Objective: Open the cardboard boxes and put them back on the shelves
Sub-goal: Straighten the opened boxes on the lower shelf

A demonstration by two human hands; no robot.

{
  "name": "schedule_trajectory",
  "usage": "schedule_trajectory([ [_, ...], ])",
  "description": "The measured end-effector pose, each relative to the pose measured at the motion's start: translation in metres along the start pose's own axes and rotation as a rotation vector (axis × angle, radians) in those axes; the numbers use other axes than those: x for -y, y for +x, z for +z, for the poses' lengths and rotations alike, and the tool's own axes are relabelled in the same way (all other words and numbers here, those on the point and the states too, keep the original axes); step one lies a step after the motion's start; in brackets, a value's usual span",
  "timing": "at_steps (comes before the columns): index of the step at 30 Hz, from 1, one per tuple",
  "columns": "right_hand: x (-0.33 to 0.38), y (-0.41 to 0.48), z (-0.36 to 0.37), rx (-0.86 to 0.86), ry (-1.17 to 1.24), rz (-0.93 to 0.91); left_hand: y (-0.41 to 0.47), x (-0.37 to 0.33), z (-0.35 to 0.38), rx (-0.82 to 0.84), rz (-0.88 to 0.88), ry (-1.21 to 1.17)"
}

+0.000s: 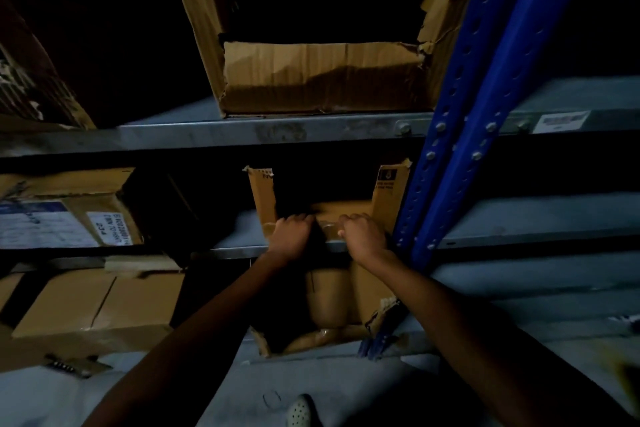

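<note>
Both hands are on the cardboard box (346, 211) on the middle shelf (239, 248), at its front edge, right at the shelf lip. The left hand (291, 236) has its fingers curled over the front rim. The right hand (363, 236) grips the same rim just beside it, knuckles up, close to the box's right corner.

Two side flaps stand upright. The right flap (391, 194) carries a small dark printed mark with lines of text under it, and the left flap (262, 198) has a strip of print at its top corner. Both are too dim to read.

Further left on this shelf, the labelled box (86, 208) shows a large white label (45, 225) and a smaller one (105, 229) with sideways print, where I can only make out digits like "23". A white sticker (561, 121) on the upper shelf beam (242, 130) is blurred.

The held box sits close against the blue upright (460, 135) on its right, with no spare room there. To its left lies a stretch of bare, dark shelf. The raised flaps reach almost to the beam above.

On the upper shelf stands a top box (322, 80), open and ragged along its torn right edge. Below the hands is a lower box (332, 298) with a ripped flap, and to its left a taped box (97, 302). A white perforated shoe (299, 411) shows on the floor.
</note>
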State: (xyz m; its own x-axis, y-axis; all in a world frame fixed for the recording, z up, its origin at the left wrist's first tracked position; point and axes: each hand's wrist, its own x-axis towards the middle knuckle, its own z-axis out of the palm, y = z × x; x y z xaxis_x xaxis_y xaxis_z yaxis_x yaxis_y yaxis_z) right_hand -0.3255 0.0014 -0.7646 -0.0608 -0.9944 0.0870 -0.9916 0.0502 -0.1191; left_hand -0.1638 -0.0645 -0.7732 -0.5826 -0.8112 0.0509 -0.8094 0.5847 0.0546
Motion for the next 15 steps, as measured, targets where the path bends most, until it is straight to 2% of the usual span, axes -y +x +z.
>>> schedule_trajectory([
  [5, 0.003, 0.001, -0.005, 0.007, 0.006, 0.028, 0.007, -0.001, -0.01, 0.092, -0.016, -0.031],
  [11, 0.003, -0.01, -0.001, -0.016, -0.025, 0.031, -0.005, -0.006, -0.002, 0.044, -0.009, 0.013],
  [15, 0.004, -0.005, -0.007, -0.007, -0.015, 0.048, 0.005, -0.007, -0.01, 0.099, -0.03, -0.048],
])
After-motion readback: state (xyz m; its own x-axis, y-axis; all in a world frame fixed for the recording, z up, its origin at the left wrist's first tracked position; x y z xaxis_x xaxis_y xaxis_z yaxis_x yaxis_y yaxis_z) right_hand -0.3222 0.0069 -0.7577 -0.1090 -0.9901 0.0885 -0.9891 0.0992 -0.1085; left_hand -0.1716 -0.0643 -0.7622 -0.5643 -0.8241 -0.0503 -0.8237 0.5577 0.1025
